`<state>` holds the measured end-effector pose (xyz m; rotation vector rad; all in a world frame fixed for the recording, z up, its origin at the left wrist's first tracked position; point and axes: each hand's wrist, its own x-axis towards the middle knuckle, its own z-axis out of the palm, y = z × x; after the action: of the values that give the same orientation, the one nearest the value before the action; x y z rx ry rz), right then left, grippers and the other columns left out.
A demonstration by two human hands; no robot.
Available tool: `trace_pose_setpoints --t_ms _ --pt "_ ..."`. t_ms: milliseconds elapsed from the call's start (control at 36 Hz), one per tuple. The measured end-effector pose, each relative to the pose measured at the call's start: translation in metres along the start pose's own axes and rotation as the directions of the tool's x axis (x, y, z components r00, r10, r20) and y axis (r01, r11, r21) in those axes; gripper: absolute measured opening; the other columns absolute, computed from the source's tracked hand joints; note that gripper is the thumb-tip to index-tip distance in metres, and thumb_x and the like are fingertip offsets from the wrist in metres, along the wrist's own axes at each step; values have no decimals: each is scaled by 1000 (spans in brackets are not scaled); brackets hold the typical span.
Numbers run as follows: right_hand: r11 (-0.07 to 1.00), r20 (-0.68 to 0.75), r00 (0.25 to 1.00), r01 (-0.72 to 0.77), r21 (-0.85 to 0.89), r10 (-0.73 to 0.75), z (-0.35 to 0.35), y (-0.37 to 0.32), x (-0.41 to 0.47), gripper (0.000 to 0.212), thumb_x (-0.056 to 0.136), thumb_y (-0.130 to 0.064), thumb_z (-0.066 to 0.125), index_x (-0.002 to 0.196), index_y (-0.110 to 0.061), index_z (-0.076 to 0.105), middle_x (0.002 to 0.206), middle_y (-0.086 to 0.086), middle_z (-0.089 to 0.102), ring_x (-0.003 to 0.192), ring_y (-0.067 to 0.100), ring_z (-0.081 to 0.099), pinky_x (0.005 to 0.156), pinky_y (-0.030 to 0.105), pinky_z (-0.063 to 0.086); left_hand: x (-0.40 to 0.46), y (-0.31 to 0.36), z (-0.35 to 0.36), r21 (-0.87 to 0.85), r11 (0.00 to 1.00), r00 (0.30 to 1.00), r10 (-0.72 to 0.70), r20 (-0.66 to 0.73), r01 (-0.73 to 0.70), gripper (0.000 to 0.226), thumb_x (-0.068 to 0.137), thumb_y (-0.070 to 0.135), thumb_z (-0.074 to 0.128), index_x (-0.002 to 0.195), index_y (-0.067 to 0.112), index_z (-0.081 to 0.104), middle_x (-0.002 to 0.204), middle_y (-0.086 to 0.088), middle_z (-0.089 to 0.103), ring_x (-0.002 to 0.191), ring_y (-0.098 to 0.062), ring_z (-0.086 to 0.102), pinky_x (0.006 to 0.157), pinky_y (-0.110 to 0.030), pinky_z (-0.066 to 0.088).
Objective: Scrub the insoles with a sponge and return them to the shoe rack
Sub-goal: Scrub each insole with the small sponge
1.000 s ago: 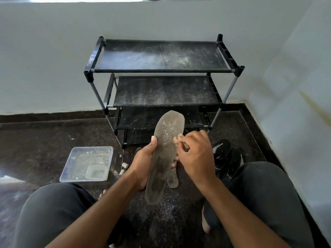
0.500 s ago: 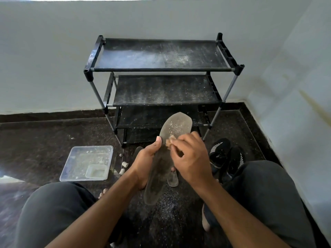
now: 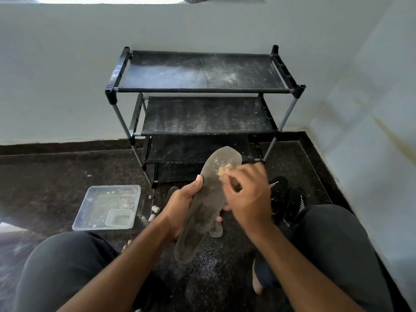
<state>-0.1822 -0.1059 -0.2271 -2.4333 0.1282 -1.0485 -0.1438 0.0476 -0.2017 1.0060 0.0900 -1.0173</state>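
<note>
Sponge met insole in front of the rack.
The left hand (image 3: 180,207) gripped a grey insole (image 3: 203,208) round its middle, toe end raised toward the black shoe rack (image 3: 202,91). The right hand (image 3: 247,197) pinched a tan sponge (image 3: 224,171) against the toe area. What looked like a second insole (image 3: 216,230) lay partly hidden underneath; a clear plastic tray (image 3: 108,206) sat to the left on the floor.

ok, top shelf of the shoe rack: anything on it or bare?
Bare of shoes and insoles. The top shelf of the shoe rack shows only pale dust and specks; the insole is in the left hand.
</note>
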Motion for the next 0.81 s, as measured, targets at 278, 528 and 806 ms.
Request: trace_pose_setpoints --t_ms 278,528,806 --pt "995 -57 994 -99 -13 98 0 12 6 8 88 -12 79 90 -5 76 83 2 67 82 21 55 74 34 49 -3 -1 3 -32 997 995 -67 71 69 65 106 49 33 136 -3 58 98 -25 70 68 -30 70 61 -36 55" --pt "1000 59 998 10 12 -10 6 8 1 9 90 -13 77 95 -6 75 88 1 67 86 20 54 75 36 49 0 -2 2 -58 995 996 -73 56 77 66 104 57 34 126 4 66 98 -18 70 75 -25 68 66 -34 52" --pt "998 75 995 56 37 -59 7 2 1 9 92 -13 74 94 -5 76 86 2 66 84 20 55 75 31 50 -1 -5 4 -26 999 997 -22 77 24 52 108 44 35 124 8 68 99 -18 71 75 -28 68 57 -35 53"
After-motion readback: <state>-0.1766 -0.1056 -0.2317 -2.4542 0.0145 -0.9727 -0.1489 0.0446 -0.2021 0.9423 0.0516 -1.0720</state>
